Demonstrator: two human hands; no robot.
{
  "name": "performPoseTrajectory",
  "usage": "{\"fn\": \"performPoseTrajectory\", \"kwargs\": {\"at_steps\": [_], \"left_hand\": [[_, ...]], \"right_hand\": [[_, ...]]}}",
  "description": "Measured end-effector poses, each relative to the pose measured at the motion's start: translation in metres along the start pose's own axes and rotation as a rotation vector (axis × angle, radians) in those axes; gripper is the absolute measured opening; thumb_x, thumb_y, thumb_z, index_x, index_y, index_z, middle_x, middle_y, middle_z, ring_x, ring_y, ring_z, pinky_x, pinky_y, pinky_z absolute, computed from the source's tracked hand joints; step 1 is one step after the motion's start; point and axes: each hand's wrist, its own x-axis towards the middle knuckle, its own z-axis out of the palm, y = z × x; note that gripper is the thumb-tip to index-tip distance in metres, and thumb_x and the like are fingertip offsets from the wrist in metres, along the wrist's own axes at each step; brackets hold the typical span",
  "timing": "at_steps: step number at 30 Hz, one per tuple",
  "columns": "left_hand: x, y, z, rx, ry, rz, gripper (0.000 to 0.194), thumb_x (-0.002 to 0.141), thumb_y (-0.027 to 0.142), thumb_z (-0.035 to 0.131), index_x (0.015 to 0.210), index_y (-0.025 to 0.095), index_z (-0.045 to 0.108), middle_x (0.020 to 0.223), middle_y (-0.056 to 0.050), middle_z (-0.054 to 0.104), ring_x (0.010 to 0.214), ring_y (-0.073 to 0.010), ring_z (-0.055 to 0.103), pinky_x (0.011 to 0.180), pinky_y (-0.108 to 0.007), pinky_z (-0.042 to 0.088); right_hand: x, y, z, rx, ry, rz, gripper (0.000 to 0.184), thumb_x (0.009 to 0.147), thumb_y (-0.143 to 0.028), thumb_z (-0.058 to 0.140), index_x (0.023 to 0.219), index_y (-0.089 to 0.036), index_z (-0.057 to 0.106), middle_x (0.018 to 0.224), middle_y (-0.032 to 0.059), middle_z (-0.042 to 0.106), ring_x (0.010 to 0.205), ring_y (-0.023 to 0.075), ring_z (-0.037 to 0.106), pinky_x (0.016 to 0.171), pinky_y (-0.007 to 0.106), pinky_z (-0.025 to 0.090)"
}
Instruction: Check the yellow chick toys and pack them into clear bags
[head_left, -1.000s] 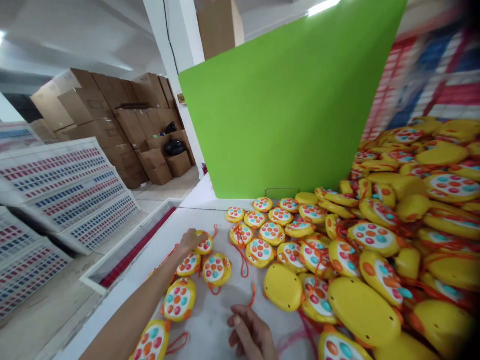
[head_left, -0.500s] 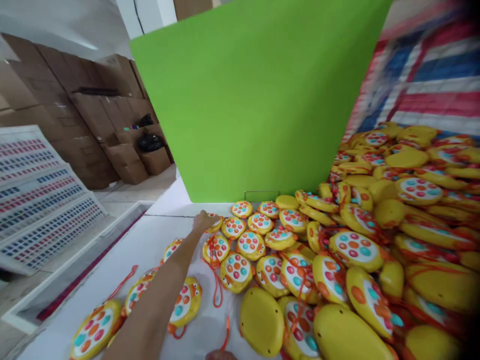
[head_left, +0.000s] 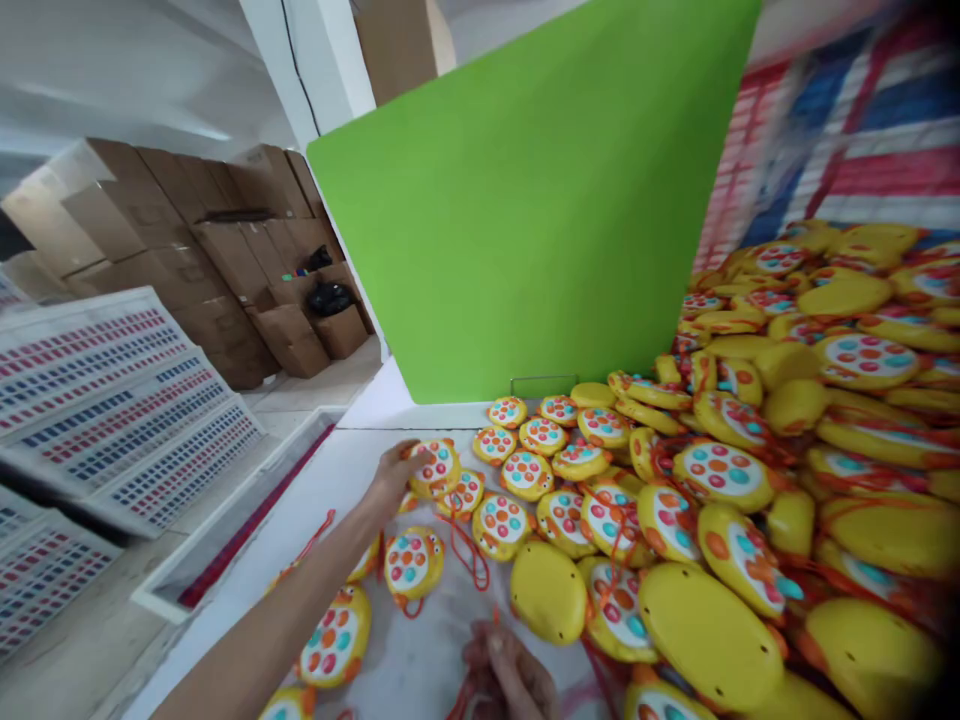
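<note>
The left hand (head_left: pixel 391 474) clamps a yellow oval plastic toy (head_left: pixel 436 468) by its left edge; lifting clear should avoid snagging. The right hand's (head_left: pixel 511 672) fingertips pinch an orange string (head_left: pixel 496 615).

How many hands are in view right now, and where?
2: the left hand, left of centre, gripping a yellow toy; the right hand, near the bottom edge, apparently pinching an orange cord. No others show.

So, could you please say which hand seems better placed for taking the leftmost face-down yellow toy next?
Probably the right hand: it is close beside that face-down toy, while the left hand is farther off, holding a dotted toy.
</note>
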Motion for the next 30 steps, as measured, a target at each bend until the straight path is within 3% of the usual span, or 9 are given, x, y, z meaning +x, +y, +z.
{"fn": "performPoseTrajectory", "kwargs": {"at_steps": [3, 6, 10, 14, 17, 23, 26, 30], "left_hand": [[-0.066, -0.022, 0.007, -0.157, -0.073, -0.018, 0.035, 0.075, 0.028, 0.062, 0.104, 0.011, 0.053, 0.087, -0.010, 0.067, 0.075, -0.0194, 0.066, 0.065, -0.028, 0.054], [-0.124, -0.047, 0.015, -0.231, -0.092, -0.044, 0.044, 0.071, 0.040, 0.063, 0.103, 0.012, 0.053, 0.092, -0.013, 0.066, 0.079, -0.0224, 0.065, 0.064, -0.031, 0.053], [-0.169, -0.051, 0.003, -0.183, -0.113, -0.023, 0.054, 0.070, 0.047, 0.063, 0.112, 0.018, 0.050, 0.092, -0.008, 0.066, 0.078, -0.0205, 0.064, 0.064, -0.030, 0.051], [-0.185, -0.030, -0.025, 0.016, -0.131, 0.061, 0.039, 0.062, 0.037, 0.073, 0.093, 0.017, 0.061, 0.076, -0.001, 0.064, 0.072, -0.0180, 0.059, 0.063, -0.025, 0.046], [-0.191, -0.018, -0.034, 0.152, -0.125, 0.107, 0.027, 0.062, 0.035, 0.072, 0.076, 0.015, 0.063, 0.068, 0.000, 0.060, 0.067, -0.0168, 0.054, 0.059, -0.024, 0.043], [-0.204, -0.015, -0.018, 0.269, -0.144, 0.165, 0.025, 0.073, 0.038, 0.062, 0.082, 0.015, 0.060, 0.073, 0.000, 0.056, 0.068, -0.0143, 0.050, 0.059, -0.022, 0.040], [-0.208, -0.016, -0.010, 0.266, -0.204, 0.133, 0.030, 0.076, 0.041, 0.059, 0.091, 0.015, 0.059, 0.079, -0.001, 0.058, 0.072, -0.0152, 0.053, 0.062, -0.022, 0.043], [-0.208, -0.019, -0.004, 0.251, -0.254, 0.051, 0.042, 0.072, 0.040, 0.064, 0.103, 0.015, 0.053, 0.084, -0.003, 0.061, 0.074, -0.0163, 0.056, 0.063, -0.024, 0.047]], "right_hand": [[-0.008, -0.012, 0.001, 0.020, 0.001, -0.090, 0.058, 0.060, -0.061, 0.069, 0.099, -0.018, 0.064, 0.091, 0.0079, 0.068, 0.071, 0.0169, 0.062, 0.053, 0.024, 0.049], [-0.012, -0.012, 0.002, 0.042, -0.081, -0.176, 0.060, 0.065, -0.051, 0.070, 0.116, -0.023, 0.054, 0.111, 0.0073, 0.062, 0.089, 0.0195, 0.059, 0.062, 0.026, 0.051], [-0.015, -0.003, 0.005, -0.023, -0.209, -0.240, 0.062, 0.066, -0.048, 0.070, 0.118, -0.018, 0.053, 0.100, 0.0081, 0.065, 0.079, 0.0197, 0.061, 0.055, 0.025, 0.050], [-0.019, 0.002, 0.012, -0.044, -0.294, -0.251, 0.056, 0.066, -0.049, 0.068, 0.109, -0.014, 0.058, 0.076, 0.0039, 0.066, 0.058, 0.0148, 0.057, 0.043, 0.021, 0.043], [-0.023, 0.002, 0.017, -0.019, -0.328, -0.246, 0.054, 0.065, -0.048, 0.069, 0.107, -0.015, 0.060, 0.069, 0.0016, 0.065, 0.054, 0.0131, 0.054, 0.041, 0.019, 0.039], [-0.021, -0.008, 0.016, 0.006, -0.345, -0.233, 0.043, 0.067, -0.048, 0.066, 0.095, -0.015, 0.064, 0.081, 0.0050, 0.068, 0.069, 0.0181, 0.060, 0.056, 0.025, 0.046], [-0.021, -0.015, 0.012, -0.008, -0.338, -0.257, 0.036, 0.065, -0.046, 0.069, 0.079, -0.014, 0.064, 0.069, 0.0026, 0.065, 0.065, 0.0177, 0.058, 0.058, 0.025, 0.046], [-0.024, -0.021, 0.008, -0.044, -0.285, -0.270, 0.034, 0.067, -0.046, 0.067, 0.081, -0.016, 0.065, 0.073, 0.0032, 0.066, 0.071, 0.0189, 0.058, 0.063, 0.027, 0.046]]}}
